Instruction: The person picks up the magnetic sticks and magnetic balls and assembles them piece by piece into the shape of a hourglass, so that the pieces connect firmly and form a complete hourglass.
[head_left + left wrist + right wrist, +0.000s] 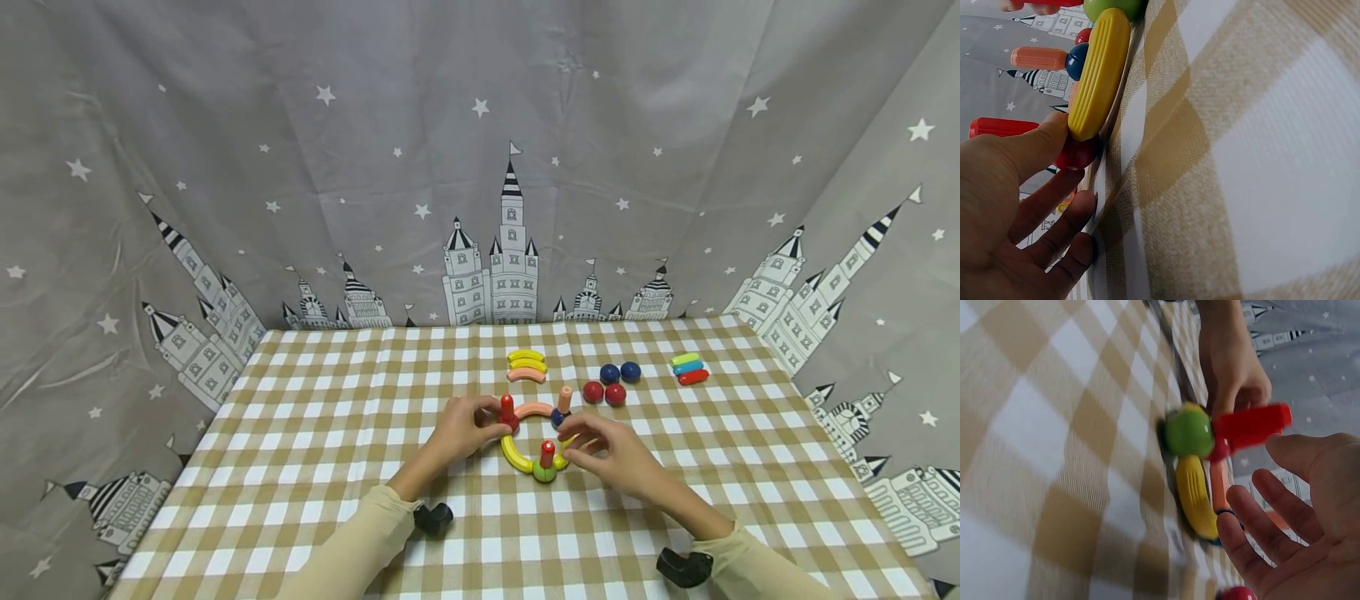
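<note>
A ring of toy building pieces lies on the checked cloth. My left hand (465, 429) pinches the red ball (1077, 156) at the ring's left between thumb and index finger; a red rod (507, 407) stands on that ball. From there a yellow curved piece (514, 455) runs to the green ball (544, 474), which bears another red rod (547, 453). At the back, a peach curved piece (535, 409) reaches the dark blue ball (557, 418) under a peach rod (565, 399). Beside the ring's right side, my right hand (615, 454) has its fingers spread and relaxed, holding nothing.
Two yellow curved pieces (527, 356) and a peach curved piece (527, 376) lie behind the ring. Two blue balls (631, 372) and two red balls (615, 394) sit at right. Lime, blue and red rods (693, 377) lie farther right. A grey curtain (420, 167) hangs behind.
</note>
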Tool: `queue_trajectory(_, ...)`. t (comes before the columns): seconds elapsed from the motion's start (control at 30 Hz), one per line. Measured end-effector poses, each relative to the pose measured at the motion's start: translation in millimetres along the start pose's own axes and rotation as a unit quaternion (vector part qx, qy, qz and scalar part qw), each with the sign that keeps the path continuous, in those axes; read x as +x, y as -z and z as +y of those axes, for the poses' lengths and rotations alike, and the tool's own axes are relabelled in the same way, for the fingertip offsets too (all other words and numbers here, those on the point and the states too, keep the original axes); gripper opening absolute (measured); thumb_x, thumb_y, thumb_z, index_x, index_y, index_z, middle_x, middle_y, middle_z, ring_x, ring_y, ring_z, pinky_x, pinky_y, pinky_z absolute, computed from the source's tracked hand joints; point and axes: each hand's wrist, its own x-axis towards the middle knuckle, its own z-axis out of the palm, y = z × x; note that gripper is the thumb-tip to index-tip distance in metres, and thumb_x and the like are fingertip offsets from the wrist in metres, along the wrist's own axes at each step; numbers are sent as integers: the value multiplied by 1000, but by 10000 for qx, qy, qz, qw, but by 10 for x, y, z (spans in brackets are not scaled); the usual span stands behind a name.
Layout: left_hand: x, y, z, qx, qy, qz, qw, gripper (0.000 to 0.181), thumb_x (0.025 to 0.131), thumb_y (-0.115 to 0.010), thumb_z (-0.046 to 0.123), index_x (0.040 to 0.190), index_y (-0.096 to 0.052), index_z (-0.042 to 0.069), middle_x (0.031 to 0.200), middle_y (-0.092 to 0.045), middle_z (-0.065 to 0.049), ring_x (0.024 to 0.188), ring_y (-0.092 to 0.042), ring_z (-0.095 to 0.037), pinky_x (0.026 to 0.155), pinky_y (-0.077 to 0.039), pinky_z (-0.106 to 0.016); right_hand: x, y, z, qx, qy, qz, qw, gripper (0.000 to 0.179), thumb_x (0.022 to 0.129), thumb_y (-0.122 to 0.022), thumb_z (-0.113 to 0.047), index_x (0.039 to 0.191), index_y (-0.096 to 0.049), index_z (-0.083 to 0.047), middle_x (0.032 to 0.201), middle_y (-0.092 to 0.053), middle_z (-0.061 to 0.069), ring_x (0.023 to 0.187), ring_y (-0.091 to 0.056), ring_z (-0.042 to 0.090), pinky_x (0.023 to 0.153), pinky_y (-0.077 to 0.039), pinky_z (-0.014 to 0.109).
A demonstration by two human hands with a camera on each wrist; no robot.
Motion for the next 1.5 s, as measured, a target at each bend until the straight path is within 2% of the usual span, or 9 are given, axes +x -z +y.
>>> queue_trajectory(0.2,-6,-3,-9,-69,24,37,10000,19,83,-88,17,99,-78,11,83,-71,5,67,-56,-8,62,-46,-22,-10,235,88,-482,-247,277,9981,28,92,-77,-6,118,-68,-5,109,-72,8,91,-71,18,77,-59,31)
queue_trajectory(0.37,-14,-1,8,-260,224,62,9994,21,85,-86,19,102,-78,10,89,-73,3,69,-57,-9,61,-46,-22,5,409,204,-807,-564,698,9927,26,92,-77,-6,116,-68,-6,109,-71,8,91,-69,19,76,-58,31)
queue_trajectory(0.6,-20,-12,17,-326,308,77,9990,19,87,-84,19,104,-78,10,91,-74,3,69,-58,-11,60,-44,-22,55,556,384,-1036,-659,1213,9850,27,91,-78,-7,116,-67,-4,112,-70,13,92,-70,25,80,-59,41)
queue_trajectory(0.9,-18,-6,24,-350,279,103,9989,18,87,-84,18,102,-78,11,88,-73,4,68,-57,-12,59,-44,-21,152,603,572,-1137,-1184,1458,9756,32,93,-76,-8,123,-64,-2,120,-67,23,93,-68,32,84,-57,51)
queue_trajectory(1.07,-16,-4,20,-370,287,90,9989,18,87,-84,19,102,-78,10,87,-72,4,68,-56,-12,58,-44,-22,206,571,668,-1412,-1405,1562,9674,33,92,-78,-13,120,-64,-4,119,-67,25,86,-67,28,79,-57,43)
queue_trajectory(1.23,-16,-9,12,-346,239,115,9990,18,87,-85,19,102,-78,11,87,-72,4,67,-56,-11,58,-43,-22,249,542,715,-1607,-1578,1630,9606,34,91,-80,-20,117,-63,-6,116,-69,25,80,-65,23,72,-51,35)
queue_trajectory(1.5,-13,-13,-2,-344,208,103,9991,18,87,-84,19,102,-78,11,88,-73,4,67,-57,-9,59,-44,-21,282,505,737,-1601,-1657,1700,9581,31,90,-81,-20,111,-63,-6,111,-70,23,80,-64,24,71,-49,32)
